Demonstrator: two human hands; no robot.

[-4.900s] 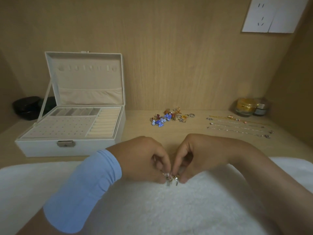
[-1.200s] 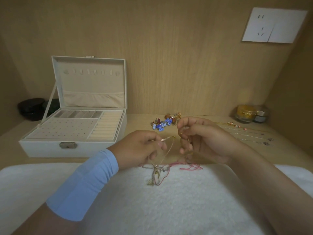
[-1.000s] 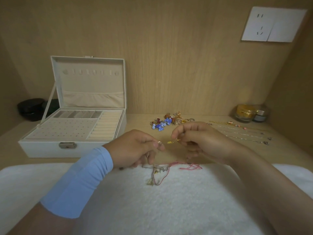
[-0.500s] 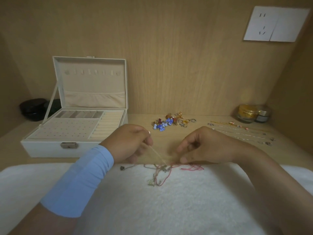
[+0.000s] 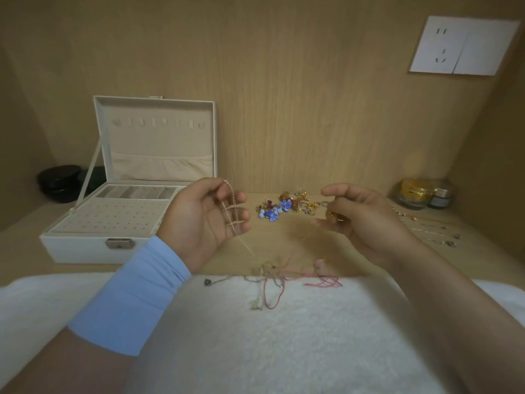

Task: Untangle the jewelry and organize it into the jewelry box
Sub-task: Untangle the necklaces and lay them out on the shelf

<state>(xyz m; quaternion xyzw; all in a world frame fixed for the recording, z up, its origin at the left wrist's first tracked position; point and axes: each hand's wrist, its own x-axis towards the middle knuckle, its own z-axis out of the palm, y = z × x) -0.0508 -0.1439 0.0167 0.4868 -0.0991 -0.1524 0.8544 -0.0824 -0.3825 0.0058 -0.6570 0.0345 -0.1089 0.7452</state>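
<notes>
Silver chain (image 5: 233,211): draped over the left hand (image 5: 199,223), centre-left of the frame. It runs from above the thumb, across the fingers, and trails down toward the tangle (image 5: 272,277).
Left hand: raised, palm toward the camera, fingers half curled under the chain. Whether any finger pinches it is not clear.
Right hand (image 5: 366,223): centre-right, fingertips closed on a small gold piece (image 5: 331,216). A fine gold strand seems to fall from it, but it is blurred.
Tangle: lower centre, at the far edge of the white towel (image 5: 255,351). It is made of pink cords and a greyish cord with a dark pendant, knotted together.
Jewelry box (image 5: 85,245): left of the frame, lid up, trays showing.
Step in hand: likely drawing single strands up and out of the knot, one per hand.
Next move calls for: a slow, light pull apart while watching where the strands catch, then laying the freed chain flat or carrying it left to the box.
Counts: two hands; one box; one tangle; one heap of small pieces (image 5: 284,207) at centre, too many and too small to count; about four laid-out chains (image 5: 431,230) at right, which are hard to separate by eye; two jars (image 5: 414,193) at far right.
</notes>
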